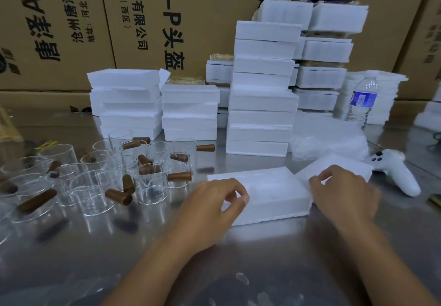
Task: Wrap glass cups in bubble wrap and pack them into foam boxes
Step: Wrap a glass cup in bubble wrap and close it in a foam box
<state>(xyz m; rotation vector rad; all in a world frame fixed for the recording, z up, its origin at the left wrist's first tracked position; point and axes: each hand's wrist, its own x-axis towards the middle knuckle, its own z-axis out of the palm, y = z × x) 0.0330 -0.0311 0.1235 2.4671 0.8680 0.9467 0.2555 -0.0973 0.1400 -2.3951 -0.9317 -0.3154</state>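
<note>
**Both hands on the open foam box, cups waiting at your left**

Your left hand (214, 200) sits at the left end of the foam box (269, 193), with fingers curled and thumb and forefinger pinching its near-left corner. Your right hand (343, 191) is at the box's right end, fingers curled round the edge of the foam lid (338, 165). The lid lies tilted just beside the box, touching it there.

The box rests flat on the counter (262, 258) directly in front of you. Motion blur hides what its top face holds.

The glass cups (148, 184) stand in a loose cluster on the counter to your left. They are unwrapped, with brown handles pointing various ways, and the nearest is just beside your left hand.

A heap of bubble wrap (327, 138) lies behind the lid, against the tall stack of foam boxes (262, 95). A water bottle (362, 100) stands to the right of that stack. A white controller (396, 172) lies near your right hand. Cardboard cartons (167, 19) wall off the back.
</note>
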